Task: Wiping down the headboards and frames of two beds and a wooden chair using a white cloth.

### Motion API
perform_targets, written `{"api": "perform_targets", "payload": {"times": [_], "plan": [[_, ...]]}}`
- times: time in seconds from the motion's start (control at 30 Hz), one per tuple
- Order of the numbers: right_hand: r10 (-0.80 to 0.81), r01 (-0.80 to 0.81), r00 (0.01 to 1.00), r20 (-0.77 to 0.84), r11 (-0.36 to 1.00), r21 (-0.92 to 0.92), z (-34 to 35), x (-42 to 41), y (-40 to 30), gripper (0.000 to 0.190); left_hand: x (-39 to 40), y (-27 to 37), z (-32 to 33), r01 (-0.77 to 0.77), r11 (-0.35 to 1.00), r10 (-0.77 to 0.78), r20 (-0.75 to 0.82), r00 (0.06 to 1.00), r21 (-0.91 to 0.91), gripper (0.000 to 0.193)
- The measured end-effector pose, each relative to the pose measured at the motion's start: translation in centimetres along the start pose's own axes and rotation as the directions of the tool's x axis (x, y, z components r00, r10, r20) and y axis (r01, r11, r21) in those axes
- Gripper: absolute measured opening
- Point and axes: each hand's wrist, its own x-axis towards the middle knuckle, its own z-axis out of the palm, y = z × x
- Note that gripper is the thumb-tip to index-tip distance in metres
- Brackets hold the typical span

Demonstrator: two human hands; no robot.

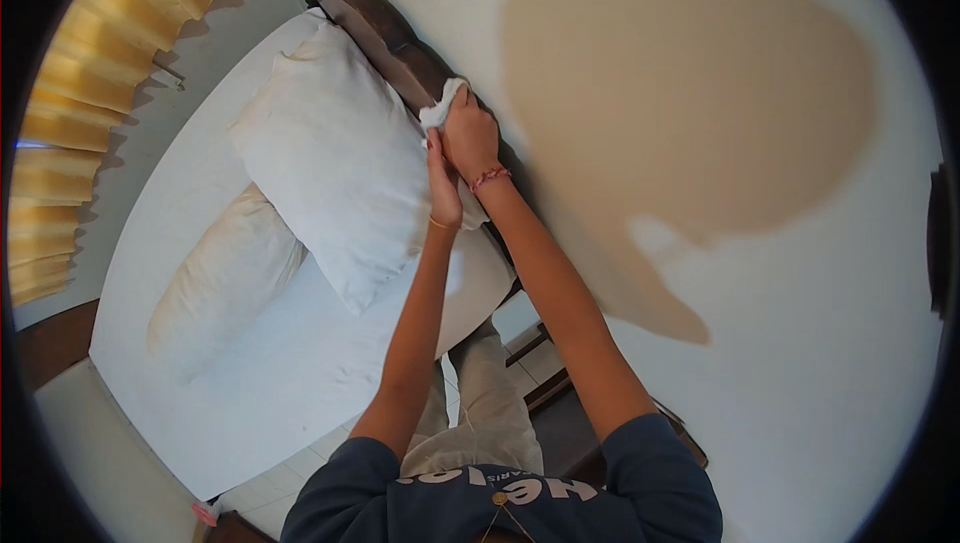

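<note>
My right hand [472, 136], with a braided bracelet at the wrist, grips a bunched white cloth [436, 115]. It presses the cloth against the top of a carved dark wooden headboard [409, 66]. Just below and to the left is my left hand [446, 194], close against the right one with its fingertips at the cloth's lower edge. Its other fingers are partly hidden, so I cannot tell whether it grips the cloth. A white pillow [330, 145] leans along the headboard beside both hands.
The bed's white mattress [247, 423] spreads to the left, with a stained bolster [225, 273] on it. Yellow curtains [90, 92] hang at far left. A pale wall [750, 393] rises on the right. Dark wooden furniture [562, 423] stands by my legs.
</note>
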Motion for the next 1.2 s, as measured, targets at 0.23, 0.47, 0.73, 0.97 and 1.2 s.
{"api": "perform_targets", "payload": {"times": [0.23, 0.47, 0.73, 0.97, 1.2], "plan": [[-0.025, 0.031, 0.999, -0.039, 0.984, 0.175, -0.6, 1.8, 1.1, 0.04, 1.0, 1.9, 2.6, 0.018, 0.987, -0.02, 0.006, 1.0, 0.162, 0.06], [0.199, -0.199, 0.98, 0.008, 0.98, 0.002, 0.0, -8.3, 5.6, 0.045, -6.0, -6.4, -0.6, -0.121, 0.7, 0.112, 0.059, 0.992, 0.703, 0.053], [0.512, -0.508, 0.858, -0.033, 0.837, -0.203, 1.1, -24.3, 11.5, 0.049, -21.7, -14.6, -6.8, 0.587, 0.726, -0.612, -0.052, 0.789, 0.357, 0.067], [0.634, -0.618, 0.771, -0.048, 0.728, -0.296, 1.4, -22.9, 11.9, 0.023, -19.8, -8.9, -2.7, 0.591, 0.736, -0.655, 0.127, 0.744, 0.331, 0.064], [0.351, -0.338, 0.936, -0.012, 0.89, -0.307, -5.8, -29.9, 8.0, 0.024, -22.0, -2.6, 3.7, 0.583, 0.729, -0.68, 0.278, 0.678, 0.36, 0.053]]}}
